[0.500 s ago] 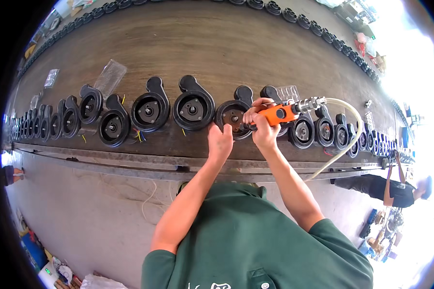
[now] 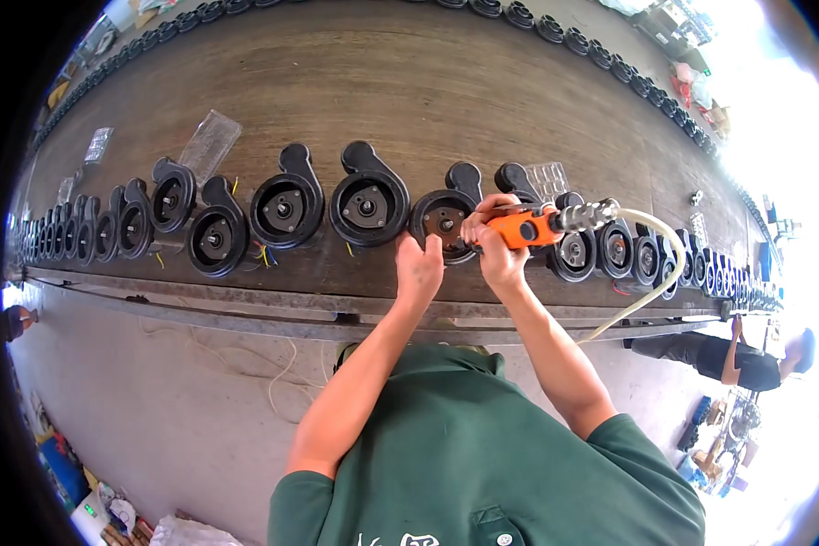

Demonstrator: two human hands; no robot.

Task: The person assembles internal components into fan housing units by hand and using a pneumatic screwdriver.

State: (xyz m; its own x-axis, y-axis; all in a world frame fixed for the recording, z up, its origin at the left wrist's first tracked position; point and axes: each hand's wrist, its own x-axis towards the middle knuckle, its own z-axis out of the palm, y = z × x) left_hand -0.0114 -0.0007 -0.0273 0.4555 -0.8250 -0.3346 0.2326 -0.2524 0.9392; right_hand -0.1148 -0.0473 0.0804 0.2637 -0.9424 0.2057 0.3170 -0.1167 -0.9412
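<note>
My right hand (image 2: 498, 247) is closed round an orange air screwdriver (image 2: 524, 228). Its metal rear end points right, where a pale hose (image 2: 672, 238) joins it. The tool's front end reaches the right part of a round black blower housing (image 2: 432, 205); the tip is hidden by my fingers. At the near left of that same housing, my left hand (image 2: 419, 267) grips the rim, thumb up, with the other fingers mostly hidden. Inside the housing is a dark metal plate with a central shaft. Another blower housing (image 2: 369, 207) stands just left of my left hand.
A long row of similar housings (image 2: 284, 207) runs along the near side of the brown table (image 2: 355, 82). Clear plastic trays (image 2: 211, 144) lie behind it. Coloured wires stick out under some housings. More housings (image 2: 550, 29) line the far edge. Another person (image 2: 746, 362) is at the right.
The screwdriver and my right hand have shifted slightly down and right. My left hand stays at the housing's rim. The whole view has drifted a little.
</note>
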